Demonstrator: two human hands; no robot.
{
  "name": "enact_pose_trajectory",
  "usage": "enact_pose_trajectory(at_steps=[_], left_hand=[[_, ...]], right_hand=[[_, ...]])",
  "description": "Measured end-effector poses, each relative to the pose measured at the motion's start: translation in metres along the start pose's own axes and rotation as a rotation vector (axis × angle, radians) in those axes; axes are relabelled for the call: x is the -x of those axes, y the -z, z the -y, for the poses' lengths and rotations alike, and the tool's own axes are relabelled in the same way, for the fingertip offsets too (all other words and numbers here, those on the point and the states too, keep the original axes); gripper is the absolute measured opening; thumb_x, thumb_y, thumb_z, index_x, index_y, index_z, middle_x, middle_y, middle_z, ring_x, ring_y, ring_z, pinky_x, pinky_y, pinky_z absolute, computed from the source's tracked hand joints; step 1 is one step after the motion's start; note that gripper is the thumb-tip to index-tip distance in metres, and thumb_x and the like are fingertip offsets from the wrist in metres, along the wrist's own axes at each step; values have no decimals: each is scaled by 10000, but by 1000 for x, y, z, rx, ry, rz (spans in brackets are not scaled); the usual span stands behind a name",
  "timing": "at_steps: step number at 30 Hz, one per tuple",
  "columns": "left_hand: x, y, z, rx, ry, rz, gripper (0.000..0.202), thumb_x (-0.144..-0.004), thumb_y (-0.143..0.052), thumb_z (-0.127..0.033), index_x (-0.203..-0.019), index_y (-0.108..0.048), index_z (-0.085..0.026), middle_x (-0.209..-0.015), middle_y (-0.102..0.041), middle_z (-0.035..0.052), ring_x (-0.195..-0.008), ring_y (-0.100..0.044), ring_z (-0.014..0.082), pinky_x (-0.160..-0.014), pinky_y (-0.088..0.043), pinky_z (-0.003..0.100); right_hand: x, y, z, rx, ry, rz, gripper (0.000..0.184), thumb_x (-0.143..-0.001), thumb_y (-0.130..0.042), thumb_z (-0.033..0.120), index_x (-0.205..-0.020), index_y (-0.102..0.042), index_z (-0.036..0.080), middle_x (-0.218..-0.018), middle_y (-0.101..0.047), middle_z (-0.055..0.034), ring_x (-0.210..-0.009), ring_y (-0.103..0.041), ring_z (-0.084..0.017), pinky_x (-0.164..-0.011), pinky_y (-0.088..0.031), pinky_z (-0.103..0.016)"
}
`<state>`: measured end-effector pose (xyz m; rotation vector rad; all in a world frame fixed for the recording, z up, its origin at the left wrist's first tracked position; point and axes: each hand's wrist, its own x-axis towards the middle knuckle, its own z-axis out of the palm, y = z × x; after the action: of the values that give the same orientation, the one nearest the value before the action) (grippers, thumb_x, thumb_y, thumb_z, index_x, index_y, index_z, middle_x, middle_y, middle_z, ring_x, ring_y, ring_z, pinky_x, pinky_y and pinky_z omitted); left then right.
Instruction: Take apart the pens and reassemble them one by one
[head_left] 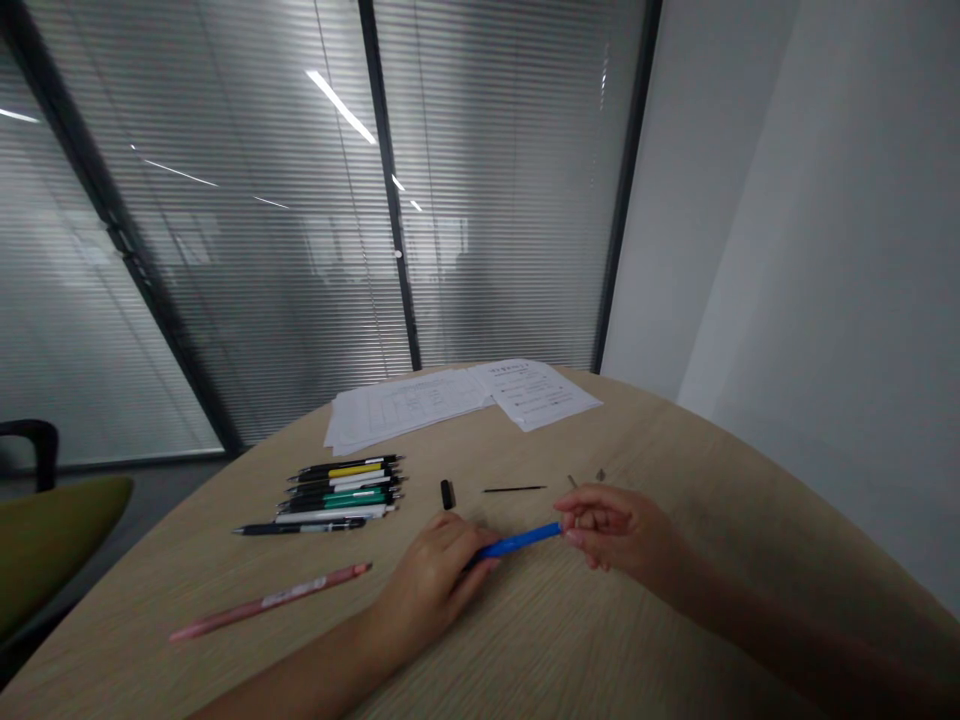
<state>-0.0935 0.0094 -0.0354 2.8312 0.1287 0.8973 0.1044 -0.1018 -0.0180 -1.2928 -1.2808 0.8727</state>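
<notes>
A blue pen barrel (pixel 523 540) lies slantwise between my hands, just above the table. My left hand (pixel 439 565) is closed around its left end. At the other end, the fingertips of my right hand (pixel 611 525) pinch the tip of the barrel; any small part between them is hidden. Just beyond the hands lie a black pen cap (pixel 448 494) and a thin dark pen refill (pixel 514 489). Two tiny pieces, a small stick-like one (pixel 572 481) and a small dark one (pixel 600 474), rest beyond my right hand.
Several pens (pixel 345 490) lie in a row on the left of the round wooden table (pixel 300 680). Nearer to me is a pink pen (pixel 270 602). Printed papers (pixel 412 405) spread along the far edge. A green chair (pixel 60 535) stands at the left.
</notes>
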Motion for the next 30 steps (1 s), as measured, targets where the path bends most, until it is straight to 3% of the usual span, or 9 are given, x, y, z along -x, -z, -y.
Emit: enact_pose_trajectory(at_steps=[4, 11, 14, 18, 24, 26, 30], left_hand=[[1, -1, 1, 26, 62, -27, 155, -851, -403, -213, -938, -525, -175, -769, -620, 46, -707, -549, 173, -656, -442, 303], [-1, 5, -2, 240, 407, -106, 186, -874, -319, -273, -903, -475, -176, -750, -599, 39, -680, -568, 163, -628, -466, 286], [-2, 5, -1, 327, 451, -152, 186, -881, -292, -276, -910, -443, -171, -737, -593, 26, -661, -574, 150, -613, -471, 268], [2, 0, 0, 190, 338, -122, 160, -858, -346, -272, -867, -470, -172, -743, -590, 42, -693, -569, 176, -621, -464, 291], [1, 1, -14, -1, -87, -47, 123, -845, -355, -176, -906, -461, -167, -724, -598, 50, -659, -548, 165, -669, -443, 314], [0, 3, -18, -25, -122, -26, 133, -851, -339, -175, -907, -459, -162, -703, -605, 51, -647, -552, 166, -662, -442, 316], [1, 2, -18, -53, -54, -19, 158, -865, -320, -218, -855, -468, -163, -667, -607, 52, -605, -555, 167, -576, -441, 282]], right_hand=[[0, -1, 1, -25, -24, -29, 252, -585, -617, 277, -809, -579, 168, -652, -559, 17, -438, -470, -48, -403, -401, -177], [-5, 4, -3, 76, -17, -153, 201, -630, -560, 293, -780, -569, 160, -595, -570, 7, -382, -442, -51, -374, -357, -192], [-9, 7, -8, 125, -13, -184, 185, -666, -517, 276, -806, -562, 163, -629, -586, -3, -387, -437, -52, -368, -339, -185], [-12, 7, -20, 345, 19, -135, 164, -737, -463, 229, -850, -565, 167, -660, -591, -9, -423, -444, -60, -402, -354, -187], [-21, -2, -18, 804, 294, 78, 153, -770, -472, 162, -828, -614, 161, -817, -620, -50, -743, -556, -130, -643, -416, -233], [-31, -9, -13, 919, 309, 153, 176, -779, -469, 160, -868, -620, 169, -836, -620, -40, -774, -563, -134, -675, -411, -230], [-57, -24, -5, 1226, 308, 243, 210, -801, -449, 182, -926, -617, 191, -893, -617, -28, -793, -577, -138, -664, -408, -217]])
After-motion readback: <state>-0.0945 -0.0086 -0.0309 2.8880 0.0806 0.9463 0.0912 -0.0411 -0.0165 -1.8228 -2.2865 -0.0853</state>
